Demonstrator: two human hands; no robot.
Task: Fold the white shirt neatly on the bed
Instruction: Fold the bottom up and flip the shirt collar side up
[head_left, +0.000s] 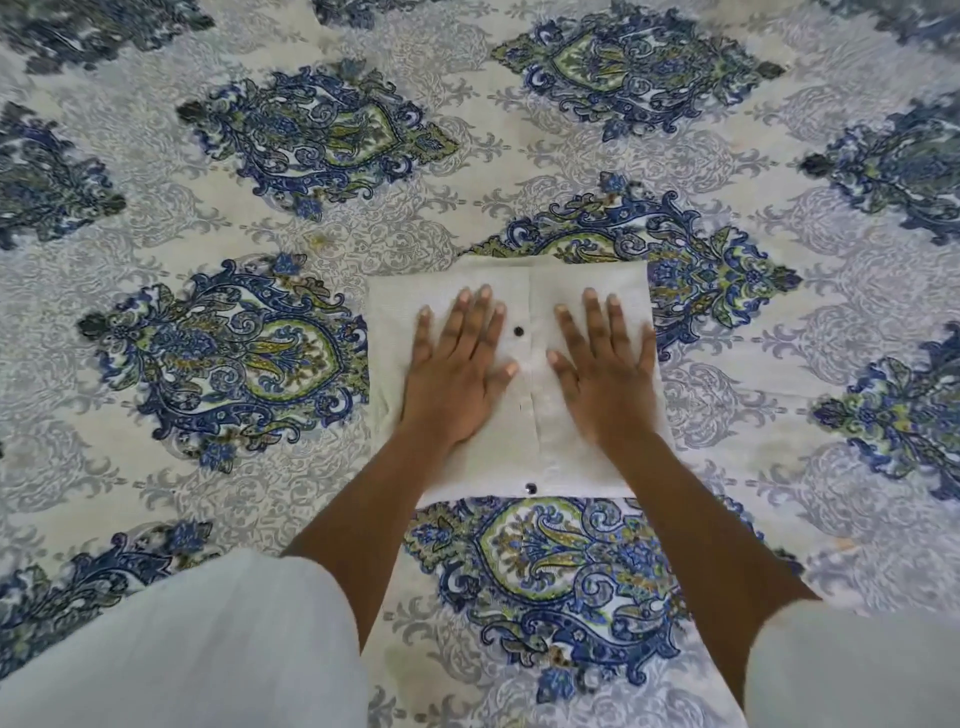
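Note:
The white shirt lies folded into a compact rectangle in the middle of the bed, button placket up, with two dark buttons showing along its centre line. My left hand rests flat on its left half, fingers spread. My right hand lies flat on the right half, fingers spread too. Both palms press on the cloth and hold nothing. The shirt's parts under my hands are hidden.
The bed is covered by a cream sheet with blue and green paisley medallions, spreading on all sides of the shirt. My white sleeves fill the lower left and lower right corners.

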